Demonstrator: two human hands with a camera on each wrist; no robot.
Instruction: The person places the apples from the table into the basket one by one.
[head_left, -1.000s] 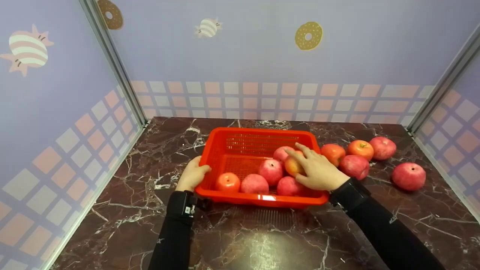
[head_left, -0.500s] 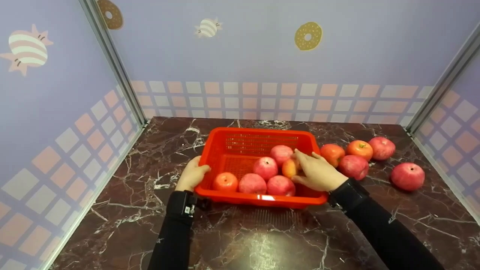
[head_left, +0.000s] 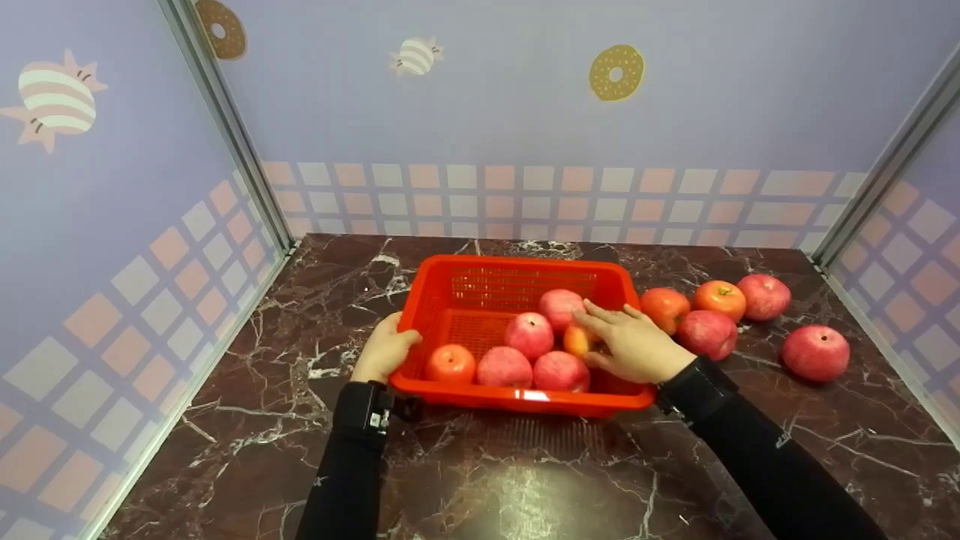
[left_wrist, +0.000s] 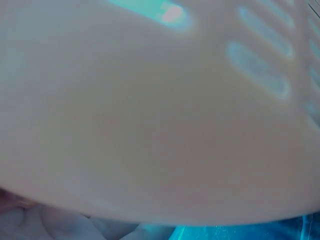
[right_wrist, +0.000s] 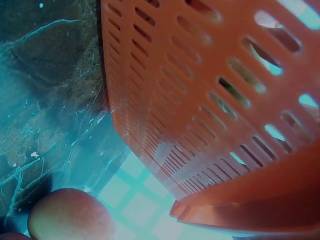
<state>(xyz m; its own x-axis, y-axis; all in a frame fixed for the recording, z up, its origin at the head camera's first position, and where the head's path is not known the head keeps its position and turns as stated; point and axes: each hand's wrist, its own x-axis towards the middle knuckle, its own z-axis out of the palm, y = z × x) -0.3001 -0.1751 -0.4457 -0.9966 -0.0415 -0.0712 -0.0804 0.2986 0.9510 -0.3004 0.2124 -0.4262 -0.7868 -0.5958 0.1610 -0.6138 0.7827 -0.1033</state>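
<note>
On the dark red marble-patterned tabletop (head_left: 525,480) stands a red slotted plastic basket (head_left: 480,289), rectangular and set a little left of centre, its long side facing the person. At the basket's near left corner the left hand (head_left: 384,350) grips the rim, fingers curled against the outer wall and thumb lying along the top edge; the left wrist view is filled by a pale blur of that wall and adds nothing more. Over the basket's right half the right hand (head_left: 636,346) reaches in from the right, fingers straight and slightly spread, its fingertips (head_left: 589,315) resting on a small yellow-orange apple (head_left: 577,339) that lies inside the basket near the right wall. Whether the thumb also touches this fruit cannot be told. Around it inside the basket lie five more apples: a pink-red apple (head_left: 561,306) just behind it, another pink-red apple (head_left: 529,335) to its left, and along the near wall an orange-red apple (head_left: 451,364), a pink apple (head_left: 504,367) and a red apple (head_left: 560,370). Outside, on the tabletop to the right, five loose apples (head_left: 707,332) lie in a scattered cluster, the nearest just beside the basket's right wall. From the right wrist view the basket's slotted orange-red wall (right_wrist: 200,110) rises above the marble, with one apple (right_wrist: 70,215) at the lower left.
</note>
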